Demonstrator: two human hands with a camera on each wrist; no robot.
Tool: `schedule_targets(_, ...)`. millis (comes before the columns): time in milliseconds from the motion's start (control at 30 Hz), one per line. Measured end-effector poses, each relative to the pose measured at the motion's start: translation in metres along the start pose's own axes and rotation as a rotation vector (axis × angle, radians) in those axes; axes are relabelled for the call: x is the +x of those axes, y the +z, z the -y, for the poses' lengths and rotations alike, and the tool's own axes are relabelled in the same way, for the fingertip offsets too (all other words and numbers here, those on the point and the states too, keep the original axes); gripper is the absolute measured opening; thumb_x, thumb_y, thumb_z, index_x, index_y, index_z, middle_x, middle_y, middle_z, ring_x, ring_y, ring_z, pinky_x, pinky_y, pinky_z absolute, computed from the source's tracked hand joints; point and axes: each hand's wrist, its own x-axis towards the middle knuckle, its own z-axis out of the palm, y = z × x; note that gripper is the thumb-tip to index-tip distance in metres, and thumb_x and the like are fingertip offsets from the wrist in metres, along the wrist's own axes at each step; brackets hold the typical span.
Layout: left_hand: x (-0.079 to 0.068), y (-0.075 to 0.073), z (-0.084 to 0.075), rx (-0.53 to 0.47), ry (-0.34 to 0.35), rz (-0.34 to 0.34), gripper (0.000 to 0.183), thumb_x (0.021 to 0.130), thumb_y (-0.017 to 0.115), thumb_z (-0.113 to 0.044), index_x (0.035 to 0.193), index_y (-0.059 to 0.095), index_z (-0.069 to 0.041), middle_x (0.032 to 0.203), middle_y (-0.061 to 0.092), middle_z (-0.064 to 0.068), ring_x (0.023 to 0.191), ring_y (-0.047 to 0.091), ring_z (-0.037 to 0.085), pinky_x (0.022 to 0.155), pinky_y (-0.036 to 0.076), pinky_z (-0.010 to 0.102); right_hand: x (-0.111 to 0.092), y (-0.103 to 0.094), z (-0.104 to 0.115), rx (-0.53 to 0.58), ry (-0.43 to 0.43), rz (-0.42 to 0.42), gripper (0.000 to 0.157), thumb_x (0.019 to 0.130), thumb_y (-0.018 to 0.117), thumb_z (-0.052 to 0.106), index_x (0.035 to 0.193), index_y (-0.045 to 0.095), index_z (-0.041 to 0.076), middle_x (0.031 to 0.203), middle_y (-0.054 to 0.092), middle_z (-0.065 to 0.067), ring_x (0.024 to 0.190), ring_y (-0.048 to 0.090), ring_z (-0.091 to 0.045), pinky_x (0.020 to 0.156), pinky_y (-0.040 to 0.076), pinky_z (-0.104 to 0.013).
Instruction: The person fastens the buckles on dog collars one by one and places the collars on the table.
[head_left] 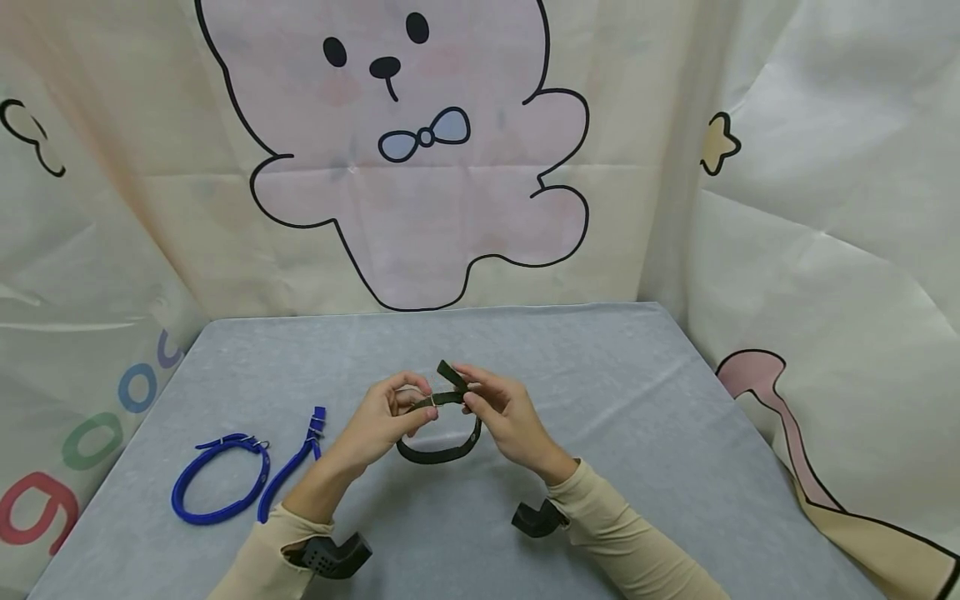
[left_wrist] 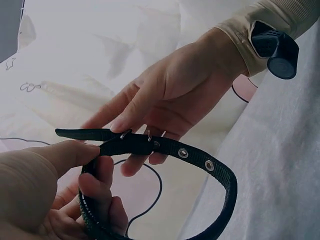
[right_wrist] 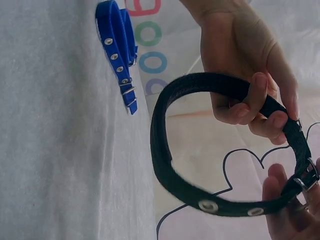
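A dark green webbing collar (head_left: 437, 456) is held up above the table, bent into a loop by both hands. Thumb and fingers of my left hand (head_left: 381, 422) pinch one side of its upper strap. Opposite, my right hand (head_left: 513, 419) pinches the strap close to a metal buckle (right_wrist: 311, 172). The collar's free tip (left_wrist: 80, 133) sticks out past the fastening. Metal eyelets (left_wrist: 183, 153) line the band in the left wrist view. In the right wrist view, my right fingers (right_wrist: 275, 195) show only partly at the edge.
To the left on the grey-covered table (head_left: 600, 367) lie a blue collar (head_left: 217, 517) curled in a ring and another blue collar (head_left: 285, 477), partly hidden by my left forearm. Printed curtains (head_left: 615, 208) stand behind and at both sides.
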Motion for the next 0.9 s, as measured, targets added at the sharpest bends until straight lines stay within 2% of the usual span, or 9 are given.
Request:
schedule_targets(133,0.0003,0.0005,0.0006,0.012,0.014,-0.024,0.023,0.097,0.068,-0.012,0.112,0.056,-0.001,0.08,0.067,-0.01,0.06,0.044,0.004,0.058,0.038,0.021,0.0,0.0014,0.001,0.022,0.0,0.03,0.043,0.105,0.05,0.003,0.148,0.049,0.002,0.129,0.06,-0.023,0.1,0.066,-0.011,0.083,0.06,-0.032)
schedule_targets(233,0.0014,0.0011,0.002,0.022,0.024,-0.027,0.023,0.097,0.069,-0.013,0.113,0.058,0.0,0.085,0.071,-0.01,0.065,0.05,0.005,0.061,0.041,0.022,-0.0003,0.0025,0.0011,0.026,0.0,0.024,0.042,0.104,0.051,0.003,0.147,0.05,0.001,0.123,0.06,-0.023,0.1,0.066,-0.014,0.083,0.06,-0.033)
schedule_targets(367,0.0025,0.0021,0.0039,0.03,0.039,-0.009,0.022,0.097,0.069,-0.013,0.112,0.06,-0.001,0.087,0.073,-0.011,0.071,0.058,0.005,0.066,0.046,0.023,-0.0017,0.003,-0.0002,-0.048,-0.022,-0.037,0.039,0.102,0.056,0.002,0.141,0.057,0.001,0.12,0.066,-0.022,0.1,0.067,-0.013,0.085,0.059,-0.03)
schedule_targets(467,0.0023,0.0024,0.0045,0.027,0.041,-0.002,0.022,0.097,0.069,-0.014,0.113,0.061,-0.001,0.087,0.073,-0.01,0.074,0.06,0.005,0.068,0.048,0.024,-0.0019,0.0025,-0.002,-0.121,-0.058,-0.083,0.039,0.1,0.058,0.0,0.139,0.058,0.002,0.116,0.07,-0.021,0.095,0.071,-0.016,0.082,0.059,-0.029)
schedule_targets(633,0.002,0.0024,0.005,0.03,0.039,-0.019,0.021,0.097,0.068,-0.013,0.113,0.061,-0.001,0.086,0.071,-0.01,0.069,0.052,0.006,0.065,0.044,0.024,-0.001,0.0022,-0.0034,-0.153,-0.123,-0.092,0.04,0.101,0.055,-0.004,0.14,0.056,-0.001,0.115,0.07,-0.023,0.095,0.072,-0.023,0.082,0.059,-0.03)
schedule_targets(767,0.0018,0.003,0.0048,0.063,0.039,-0.055,0.021,0.097,0.068,-0.016,0.114,0.063,-0.003,0.082,0.069,-0.009,0.063,0.042,0.006,0.062,0.037,0.024,-0.0013,0.0021,-0.0019,-0.122,-0.116,-0.063,0.034,0.103,0.051,-0.002,0.135,0.061,-0.002,0.111,0.067,-0.021,0.099,0.065,-0.018,0.085,0.058,-0.028)
schedule_targets(900,0.0014,0.0038,0.0045,0.093,0.066,-0.085,0.019,0.097,0.069,-0.015,0.113,0.066,-0.005,0.077,0.067,-0.005,0.06,0.039,0.007,0.059,0.035,0.024,-0.0018,0.0021,-0.0003,-0.103,-0.09,-0.055,0.029,0.104,0.051,0.0,0.127,0.067,-0.001,0.103,0.064,-0.016,0.09,0.056,-0.011,0.077,0.052,-0.025)
